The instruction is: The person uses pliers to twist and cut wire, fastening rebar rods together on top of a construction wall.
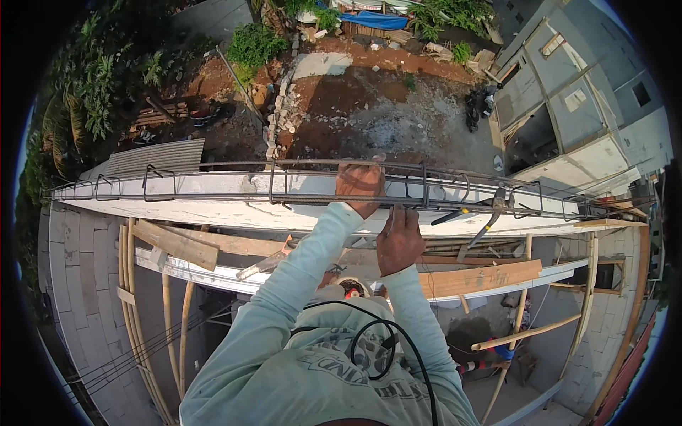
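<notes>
A long rebar cage (312, 199) of dark bars and square stirrups lies along the top of a white wall (213, 186). My left hand (361, 188) reaches across the cage, its fingers closed around the bars. Just nearer and to the right, my right hand (400, 241) is closed, fingertips pinched against the near bar. Whatever it pinches is too small to make out. Farther right, pincers (490, 216) with yellow and dark handles hang on the cage bars, touched by neither hand.
Below the wall, wooden planks (483, 279) and a handsaw (263, 266) rest by a white beam (234, 279). Bamboo poles (131, 312) stand at both sides, over a drop to the floor below. Beyond the wall, dirt ground (355, 106) lies far down, beside a grey building (568, 99).
</notes>
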`<state>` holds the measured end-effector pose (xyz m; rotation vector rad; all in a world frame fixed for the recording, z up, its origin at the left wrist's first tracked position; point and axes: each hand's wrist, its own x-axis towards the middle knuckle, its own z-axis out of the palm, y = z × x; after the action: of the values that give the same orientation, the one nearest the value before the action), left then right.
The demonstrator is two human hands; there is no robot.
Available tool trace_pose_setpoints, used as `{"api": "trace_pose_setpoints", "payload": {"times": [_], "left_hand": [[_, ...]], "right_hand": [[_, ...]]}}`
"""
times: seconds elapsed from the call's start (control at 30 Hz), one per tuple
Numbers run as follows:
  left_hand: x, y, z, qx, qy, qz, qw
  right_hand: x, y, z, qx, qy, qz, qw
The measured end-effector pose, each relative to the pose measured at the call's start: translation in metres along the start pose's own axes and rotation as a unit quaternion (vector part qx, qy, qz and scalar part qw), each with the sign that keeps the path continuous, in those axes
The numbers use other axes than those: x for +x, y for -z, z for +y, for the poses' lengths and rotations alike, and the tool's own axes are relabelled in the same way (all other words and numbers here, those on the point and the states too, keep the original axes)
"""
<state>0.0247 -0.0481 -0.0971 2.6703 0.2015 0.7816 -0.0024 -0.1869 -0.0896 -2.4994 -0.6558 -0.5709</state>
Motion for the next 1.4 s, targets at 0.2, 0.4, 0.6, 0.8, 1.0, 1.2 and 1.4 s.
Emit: {"api": "trace_pose_setpoints", "payload": {"times": [0.2,0.4,0.6,0.8,1.0,1.2,1.4], "left_hand": [[0.011,-0.009,0.004,-0.038,0.028,-0.075,0.996],[0.025,-0.008,0.001,-0.124,0.154,-0.154,0.968],[0.031,-0.015,-0.013,-0.245,0.115,-0.145,0.952],[0.034,0.003,-0.010,-0.481,0.134,-0.140,0.855],[0.033,-0.005,-0.019,-0.387,0.112,-0.129,0.906],[0.030,-0.005,-0.013,-0.497,0.131,-0.090,0.853],[0.024,0.003,-0.007,-0.470,0.108,-0.098,0.871]], "right_hand": [[-0.001,-0.009,0.002,-0.010,0.006,-0.032,0.999],[0.005,-0.017,0.001,-0.021,0.001,-0.042,0.999],[0.008,-0.010,-0.004,0.001,0.006,-0.029,1.000],[0.007,0.003,-0.004,0.010,-0.001,-0.045,0.999],[0.006,0.012,-0.007,-0.041,-0.020,-0.086,0.995],[0.010,0.012,-0.003,-0.029,-0.019,-0.080,0.996],[0.006,-0.004,-0.014,0.015,-0.063,-0.074,0.995]]}}
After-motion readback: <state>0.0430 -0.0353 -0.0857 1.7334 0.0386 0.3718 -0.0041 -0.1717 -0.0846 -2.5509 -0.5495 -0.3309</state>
